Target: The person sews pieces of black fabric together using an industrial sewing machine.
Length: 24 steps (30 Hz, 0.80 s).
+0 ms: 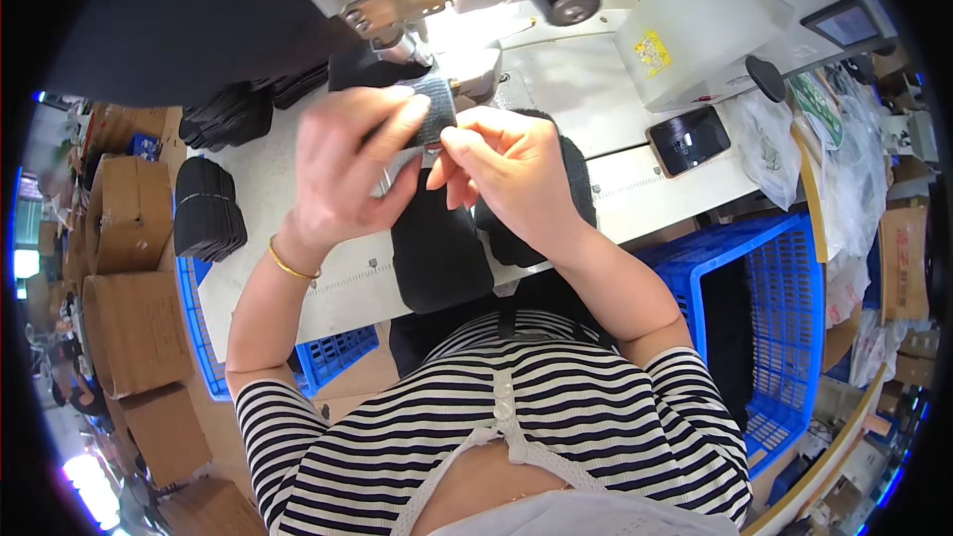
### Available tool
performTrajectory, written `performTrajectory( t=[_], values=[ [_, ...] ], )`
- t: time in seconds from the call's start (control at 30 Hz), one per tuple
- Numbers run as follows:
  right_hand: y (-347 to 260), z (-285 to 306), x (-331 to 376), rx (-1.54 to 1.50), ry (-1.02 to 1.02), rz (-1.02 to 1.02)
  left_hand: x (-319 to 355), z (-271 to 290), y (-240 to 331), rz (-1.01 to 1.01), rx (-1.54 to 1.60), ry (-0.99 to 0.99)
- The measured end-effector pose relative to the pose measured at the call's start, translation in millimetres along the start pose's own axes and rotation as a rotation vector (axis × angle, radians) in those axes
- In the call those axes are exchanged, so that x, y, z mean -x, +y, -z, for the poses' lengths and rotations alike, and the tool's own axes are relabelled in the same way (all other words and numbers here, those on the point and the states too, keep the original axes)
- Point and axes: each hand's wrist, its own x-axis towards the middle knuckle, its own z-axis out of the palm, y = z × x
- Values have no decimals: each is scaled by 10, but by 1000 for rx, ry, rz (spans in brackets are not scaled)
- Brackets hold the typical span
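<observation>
Both hands are up at the head of an industrial sewing machine [397, 10]. Between them is a small dark grey fabric piece [434, 111] with a ribbed look, close under the machine's metal parts. My left hand [347, 161], slightly blurred, lays its fingers over the left side of the piece, thumb hanging lower. With thumb and forefinger my right hand [518, 171] pinches its lower right corner. Below the hands, a black padded fabric piece [442, 253] lies over the table's near edge. More black fabric pieces [516, 238] lie beside it, partly under my right hand.
Bundled black pieces [208, 208] and further dark stacks [230, 117] stand on the table's left. A phone [689, 140] lies to the right, near clear plastic bags [769, 154]. A blue crate [809, 308] stands at lower right; cardboard boxes [139, 333] line the left.
</observation>
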Motion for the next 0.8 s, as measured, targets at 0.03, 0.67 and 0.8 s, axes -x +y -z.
performTrajectory(
  t=[0.03, 0.67, 0.8],
  values=[
    [4, -1, 8, -2, -9, -5, 24, -63, 5, -62, -32, -38],
    [81, -47, -112, -45, 27, 47, -30, -239, -192, -114, -231, 83],
    [64, -54, -79, -27, 15, 32, -67, -232, -114, -67, -279, 68]
  ],
)
